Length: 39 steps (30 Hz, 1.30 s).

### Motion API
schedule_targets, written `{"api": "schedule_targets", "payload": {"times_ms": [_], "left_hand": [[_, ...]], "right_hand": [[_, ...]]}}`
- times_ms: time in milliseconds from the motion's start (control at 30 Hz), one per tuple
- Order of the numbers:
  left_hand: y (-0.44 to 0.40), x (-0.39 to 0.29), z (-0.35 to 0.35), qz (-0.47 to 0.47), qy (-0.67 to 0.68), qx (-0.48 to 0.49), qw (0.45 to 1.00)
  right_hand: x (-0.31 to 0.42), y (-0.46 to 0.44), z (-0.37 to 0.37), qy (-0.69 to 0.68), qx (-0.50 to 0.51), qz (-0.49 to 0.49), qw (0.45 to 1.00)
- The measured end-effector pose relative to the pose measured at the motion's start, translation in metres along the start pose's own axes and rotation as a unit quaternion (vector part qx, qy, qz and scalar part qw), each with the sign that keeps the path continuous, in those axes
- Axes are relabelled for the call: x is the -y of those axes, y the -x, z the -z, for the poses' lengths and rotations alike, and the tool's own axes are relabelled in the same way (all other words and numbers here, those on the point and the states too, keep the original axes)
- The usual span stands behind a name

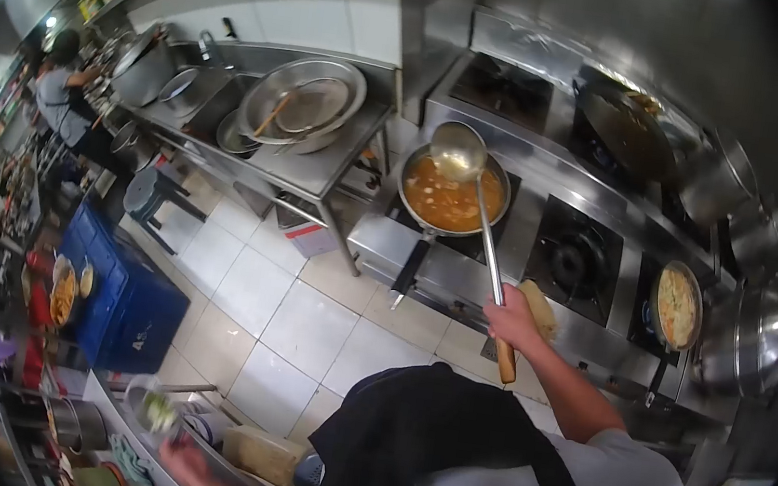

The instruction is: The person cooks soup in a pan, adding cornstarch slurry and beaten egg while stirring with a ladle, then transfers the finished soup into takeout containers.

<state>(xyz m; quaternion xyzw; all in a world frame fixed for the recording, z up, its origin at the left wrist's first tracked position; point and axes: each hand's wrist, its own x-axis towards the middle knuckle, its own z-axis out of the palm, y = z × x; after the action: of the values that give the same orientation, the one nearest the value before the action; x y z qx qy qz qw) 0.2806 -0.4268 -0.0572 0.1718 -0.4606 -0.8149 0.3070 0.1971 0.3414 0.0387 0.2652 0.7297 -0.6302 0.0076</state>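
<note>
My right hand (516,319) is closed around the wooden-ended handle of a long metal ladle (486,224). The ladle's bowl hangs over the far rim of a pan (404,196) of orange-brown soupy food (452,200) with pale pieces in it. This pan sits on a front burner, its dark handle pointing toward me. At the lower left, my left hand (185,463) is blurred by motion at the edge of a small bowl (137,393) of chopped pale-green food (160,412). The bowl is smeared too, and the hand appears to grip it; finger details are unclear.
A pan of pale food (677,308) sits on the right burner, beside a large metal pot (742,335). Behind stands a wok (627,127). Basins (349,92) rest on the steel table. A blue crate (127,279), stool (147,194) and another person (71,102) are leftward.
</note>
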Motion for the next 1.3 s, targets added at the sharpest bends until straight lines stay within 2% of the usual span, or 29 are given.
{"api": "schedule_targets", "payload": {"times_ms": [33,67,100,133,167,200,300,367,433,500,567,633,667,733,767,833,1033,1100,1133,1167,1233,1300], "left_hand": [[-0.005,0.036,-0.061,0.064,0.04,0.063,0.995],[0.009,0.065,-0.148,0.101,-0.009,0.026,0.995],[-0.012,0.114,-0.183,0.156,0.017,0.079,0.984],[0.01,0.165,-0.315,0.19,-0.012,0.147,0.971],[0.017,0.188,-0.368,0.199,-0.02,0.19,0.961],[0.033,0.197,-0.423,0.217,-0.063,0.217,0.95],[0.076,0.221,-0.53,0.212,-0.127,0.27,0.931],[0.071,0.253,-0.568,0.135,-0.155,0.4,0.893],[0.117,0.22,-0.624,0.155,-0.24,0.373,0.883],[0.07,0.291,-0.634,0.073,-0.193,0.475,0.856],[0.101,0.263,-0.664,0.022,-0.294,0.481,0.826],[0.096,0.291,-0.668,-0.205,-0.373,0.488,0.762],[0.113,0.283,-0.672,-0.324,-0.393,0.46,0.728],[0.129,0.294,-0.671,-0.284,-0.429,0.504,0.694],[0.125,0.317,-0.669,-0.343,-0.388,0.539,0.664],[0.137,0.317,-0.67,-0.359,-0.412,0.561,0.622],[0.114,0.306,-0.694,-0.35,-0.424,0.514,0.659],[0.121,0.321,-0.694,-0.411,-0.369,0.549,0.627],[0.13,0.323,-0.693,-0.384,-0.413,0.574,0.593],[0.127,0.32,-0.695,-0.387,-0.412,0.574,0.593],[0.118,0.308,-0.709,-0.404,-0.337,0.522,0.671],[0.111,0.285,-0.722,-0.388,-0.358,0.463,0.712]], "right_hand": [[-0.001,-0.002,0.014,0.018,0.019,-0.009,1.0],[0.001,-0.004,0.026,0.036,0.033,-0.018,0.999],[-0.003,-0.013,0.022,0.041,0.078,0.027,0.996],[-0.017,-0.004,0.054,0.04,0.048,0.049,0.997],[-0.013,0.001,0.059,0.01,0.049,0.031,0.998],[-0.015,-0.002,0.062,0.07,0.022,0.062,0.995],[0.002,0.02,0.084,0.132,0.014,0.052,0.99],[0.021,0.033,0.09,0.15,0.035,0.052,0.987],[0.017,0.035,0.087,0.15,0.031,0.03,0.988],[0.025,0.04,0.087,0.15,0.018,0.012,0.989],[0.032,0.046,0.085,0.16,-0.005,0.004,0.987],[0.023,0.042,0.077,0.199,-0.036,0.042,0.979],[0.041,0.048,0.075,0.17,-0.013,-0.014,0.985],[0.052,0.048,0.066,0.15,-0.014,-0.027,0.988],[0.057,0.046,0.06,0.153,0.003,-0.021,0.988],[0.063,0.045,0.053,0.081,-0.013,-0.103,0.991],[0.057,0.049,0.046,0.049,-0.043,-0.116,0.991],[0.058,0.05,0.041,0.034,-0.043,-0.115,0.992],[0.058,0.051,0.04,0.02,-0.043,-0.115,0.992],[0.056,0.053,0.04,0.019,-0.044,-0.112,0.993],[0.053,0.053,0.045,0.015,-0.039,-0.107,0.993],[0.054,0.059,0.048,0.007,-0.041,-0.106,0.993]]}}
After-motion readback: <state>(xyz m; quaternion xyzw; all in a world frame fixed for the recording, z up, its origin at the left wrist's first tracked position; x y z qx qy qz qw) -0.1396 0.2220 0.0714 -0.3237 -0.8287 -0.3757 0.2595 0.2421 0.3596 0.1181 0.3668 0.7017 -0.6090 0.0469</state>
